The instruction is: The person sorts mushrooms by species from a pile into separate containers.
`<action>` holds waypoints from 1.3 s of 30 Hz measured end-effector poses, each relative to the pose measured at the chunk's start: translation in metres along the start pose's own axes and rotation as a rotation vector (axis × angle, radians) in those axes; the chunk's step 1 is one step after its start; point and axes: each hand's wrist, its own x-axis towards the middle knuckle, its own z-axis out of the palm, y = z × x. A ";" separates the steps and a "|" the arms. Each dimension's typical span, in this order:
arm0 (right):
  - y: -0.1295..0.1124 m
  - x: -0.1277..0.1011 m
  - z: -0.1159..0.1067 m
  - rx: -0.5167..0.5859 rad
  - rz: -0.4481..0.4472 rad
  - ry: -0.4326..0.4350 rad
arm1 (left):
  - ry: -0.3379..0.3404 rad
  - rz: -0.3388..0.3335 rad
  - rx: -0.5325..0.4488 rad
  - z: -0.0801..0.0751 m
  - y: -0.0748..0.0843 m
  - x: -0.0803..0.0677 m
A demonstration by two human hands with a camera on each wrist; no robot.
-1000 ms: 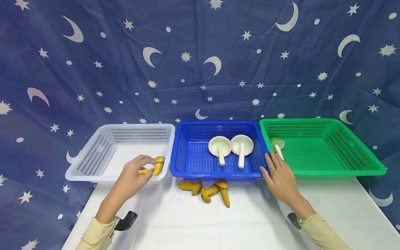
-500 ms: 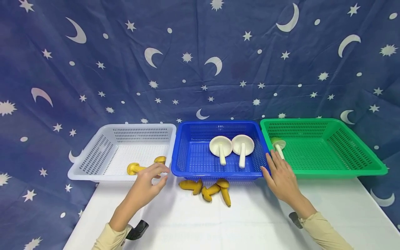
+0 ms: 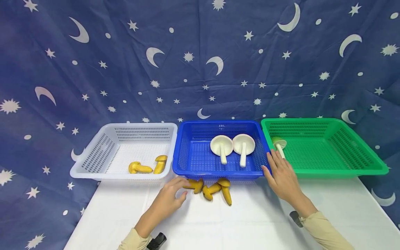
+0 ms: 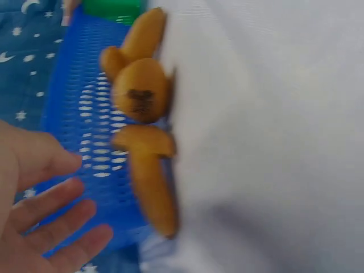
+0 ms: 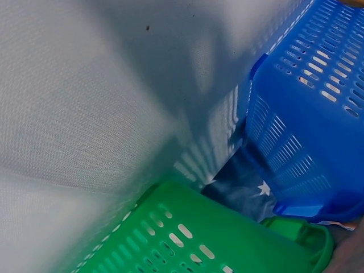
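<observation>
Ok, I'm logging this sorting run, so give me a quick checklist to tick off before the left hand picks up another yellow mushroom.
1. Left hand free of any load: ok, fingers relaxed, nothing held.
2. Yellow mushrooms on the table within its reach: ok, the nearest lies at its fingertips.
3. White basket has room: ok, only two yellow mushrooms inside.
4. Right hand out of the way: ok, it rests between the blue basket and green basket.
5. Contact with a mushroom: cannot tell.
</observation>
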 end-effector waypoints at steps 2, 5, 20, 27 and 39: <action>0.000 0.002 0.001 -0.007 -0.006 0.007 | 0.000 -0.017 0.015 0.009 -0.004 0.001; 0.000 0.002 0.002 -0.011 -0.006 0.019 | -0.028 -0.045 0.059 0.018 -0.011 0.003; -0.005 0.000 0.007 -0.005 0.010 0.037 | -0.062 -0.064 0.191 0.039 -0.026 0.009; -0.003 0.000 0.007 -0.011 -0.001 0.055 | -0.094 -0.102 0.154 0.037 -0.024 0.009; 0.000 -0.001 0.007 -0.008 -0.007 0.061 | -0.112 -0.094 0.103 0.025 -0.008 0.006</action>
